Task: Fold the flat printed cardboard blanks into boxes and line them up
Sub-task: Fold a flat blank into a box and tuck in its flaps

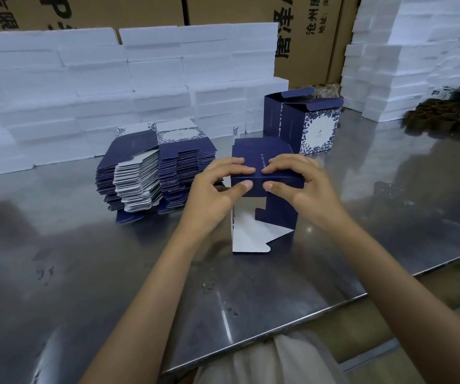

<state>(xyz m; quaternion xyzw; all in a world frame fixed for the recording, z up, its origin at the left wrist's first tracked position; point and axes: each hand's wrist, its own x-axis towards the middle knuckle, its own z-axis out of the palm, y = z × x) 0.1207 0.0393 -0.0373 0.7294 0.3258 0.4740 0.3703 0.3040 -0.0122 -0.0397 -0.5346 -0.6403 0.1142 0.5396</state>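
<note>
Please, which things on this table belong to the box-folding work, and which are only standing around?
Belong to the job:
- half-folded box, pinched by left hand and right hand
- stack of flat blanks
- finished boxes

Only around:
- white foam blocks
- brown cartons
- dark pile at far right, too blurred to identify
- metal table

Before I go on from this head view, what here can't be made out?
- Small print on the half-folded box: too small; left hand and right hand cover its top fold.
- Lower blanks in the flat stack: only edges show.
- Dark pile far right: blurred.
</note>
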